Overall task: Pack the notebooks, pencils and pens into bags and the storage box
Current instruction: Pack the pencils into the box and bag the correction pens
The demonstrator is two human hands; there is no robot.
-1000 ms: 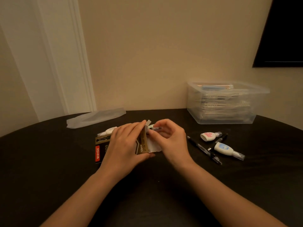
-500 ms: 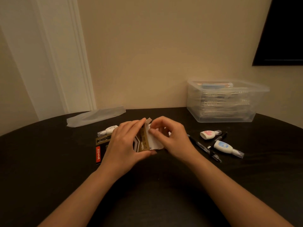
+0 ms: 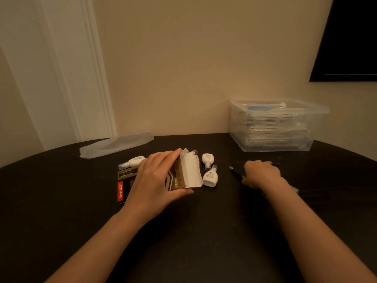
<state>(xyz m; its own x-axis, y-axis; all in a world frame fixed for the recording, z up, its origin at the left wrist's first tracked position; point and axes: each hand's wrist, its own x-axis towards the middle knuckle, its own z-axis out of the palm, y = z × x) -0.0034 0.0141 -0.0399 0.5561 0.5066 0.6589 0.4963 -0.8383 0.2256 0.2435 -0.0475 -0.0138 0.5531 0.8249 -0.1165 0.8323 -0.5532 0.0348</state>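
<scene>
My left hand (image 3: 157,178) grips the open carton (image 3: 184,176) mid-frame; right hand (image 3: 260,174) closes on a black pen (image 3: 235,172) on the tabletop (image 3: 193,242). Risk: loose flap blocks insertion, carton tips, contents spill.

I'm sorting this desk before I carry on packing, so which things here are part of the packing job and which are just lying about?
Part of the job:
- pen carton, flap open, in the left hand
- black pen under the right hand
- clear storage box
- frosted plastic bag

Lying about:
- correction tape dispensers, loose on the table
- black screen on the wall
</scene>
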